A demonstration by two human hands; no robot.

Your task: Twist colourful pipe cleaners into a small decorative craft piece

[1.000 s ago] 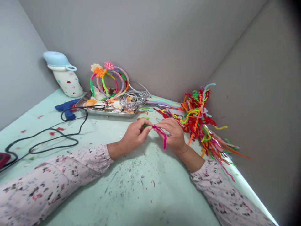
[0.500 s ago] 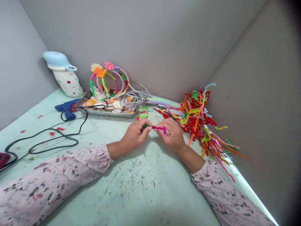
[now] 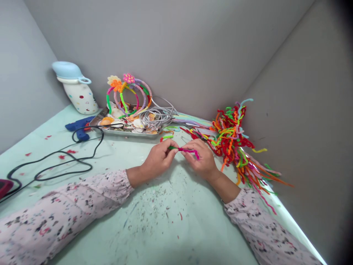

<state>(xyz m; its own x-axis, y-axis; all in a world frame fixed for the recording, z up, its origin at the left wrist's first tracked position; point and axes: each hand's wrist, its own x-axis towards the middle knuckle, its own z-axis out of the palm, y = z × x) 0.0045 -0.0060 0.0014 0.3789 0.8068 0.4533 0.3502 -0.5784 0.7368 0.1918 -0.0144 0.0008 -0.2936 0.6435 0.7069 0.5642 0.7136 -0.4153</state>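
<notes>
On a pale green table (image 3: 129, 152) tucked between grey walls, it's a proper craft mess. Biggest thing is a tangled heap of pipe cleaners (image 3: 230, 129), fuzzy and bendy, mostly red and orange. Next, a shiny shallow metal tray (image 3: 132, 134) full of pale and orange bits I can't make out, with a coil of smooth grey wire (image 3: 160, 119) looping over its rim. Standing up in it are several round hoops (image 3: 122, 102) in fuzzy colour bands, with soft-looking flowers (image 3: 129, 78) near the top. Those look finished to me. Behind sits a white bottle (image 3: 81, 98) with a blue lid, and a blue plastic glue gun (image 3: 79, 127) lies beside the tray.

Piece in hand looks only partway there. Left hand (image 3: 158, 156) has a narrow pinch on a green piece (image 3: 172, 147); right hand (image 3: 202, 158) pinches the pink strand (image 3: 190, 150) where the two meet, above the table's middle. The strand's plush, crooked tail sticks out unwound, so I'd say there's winding left. Smallest: a lime scrap (image 3: 168, 136) just beyond the fingers.
</notes>
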